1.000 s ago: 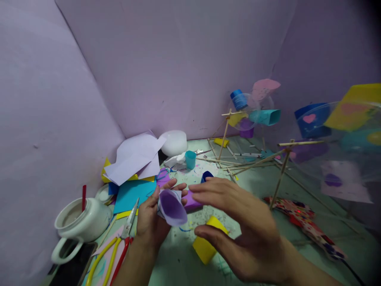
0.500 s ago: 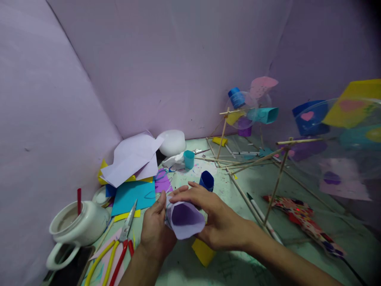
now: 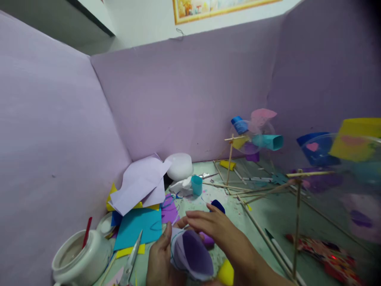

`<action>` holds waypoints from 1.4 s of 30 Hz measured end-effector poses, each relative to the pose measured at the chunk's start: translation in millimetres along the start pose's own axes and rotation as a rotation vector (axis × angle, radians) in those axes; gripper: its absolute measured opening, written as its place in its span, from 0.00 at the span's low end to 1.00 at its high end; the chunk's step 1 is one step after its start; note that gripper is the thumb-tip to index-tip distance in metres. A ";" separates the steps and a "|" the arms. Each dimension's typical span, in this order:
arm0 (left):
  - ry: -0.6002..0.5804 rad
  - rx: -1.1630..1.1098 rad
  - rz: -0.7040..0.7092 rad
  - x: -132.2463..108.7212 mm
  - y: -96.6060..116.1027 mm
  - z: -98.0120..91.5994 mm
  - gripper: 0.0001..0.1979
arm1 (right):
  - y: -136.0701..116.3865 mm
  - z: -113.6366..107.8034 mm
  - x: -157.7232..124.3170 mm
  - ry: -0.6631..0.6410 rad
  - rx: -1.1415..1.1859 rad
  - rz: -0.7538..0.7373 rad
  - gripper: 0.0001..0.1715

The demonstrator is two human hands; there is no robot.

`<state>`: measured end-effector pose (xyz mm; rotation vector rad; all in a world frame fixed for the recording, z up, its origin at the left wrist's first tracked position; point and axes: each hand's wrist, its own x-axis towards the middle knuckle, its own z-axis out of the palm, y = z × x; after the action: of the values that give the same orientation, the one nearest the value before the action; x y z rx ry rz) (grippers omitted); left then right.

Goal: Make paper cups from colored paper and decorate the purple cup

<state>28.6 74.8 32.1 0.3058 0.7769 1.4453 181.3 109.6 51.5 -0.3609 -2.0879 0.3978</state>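
A lavender sheet of paper, curled into a cup-like tube (image 3: 196, 254) with its wide mouth facing me, sits between my hands. My left hand (image 3: 160, 254) is closed around its left side, thumb along the outside. My right hand (image 3: 223, 234) arches over it, fingers reaching across the far side and what looks like its thumb at the lower rim. Just behind my fingers stand a dark blue paper cup (image 3: 218, 205) and a purple piece (image 3: 207, 239). A yellow paper piece (image 3: 226, 273) lies below my right wrist, partly hidden.
Scissors (image 3: 131, 262), a white pot (image 3: 86, 258) with a red stick, and stacked blue paper (image 3: 139, 226) and lavender sheets (image 3: 139, 178) lie left. A teal cup (image 3: 197, 186) stands behind. Stick-framed wheels (image 3: 253, 137) and a glue gun (image 3: 330, 254) are right.
The view has tilted up, so everything sits lower and a picture frame shows above the wall. The lavender tube has turned slightly, and my right fingers reach farther over it.
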 end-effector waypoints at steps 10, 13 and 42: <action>0.047 0.000 0.221 -5.8 1.7 -6.2 0.16 | -26.7 -23.1 2.4 0.068 -0.320 0.083 0.09; 0.025 0.013 0.282 -7.6 1.2 -4.8 0.17 | -28.7 -25.9 5.0 0.093 -0.272 0.091 0.12; -0.114 0.332 0.459 -41.0 -8.1 21.7 0.22 | -16.9 10.4 -12.2 0.045 -0.278 -0.041 0.11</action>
<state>51.1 40.1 54.6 0.8578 0.8897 1.7029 177.0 87.9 44.1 -0.4843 -2.1056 0.0731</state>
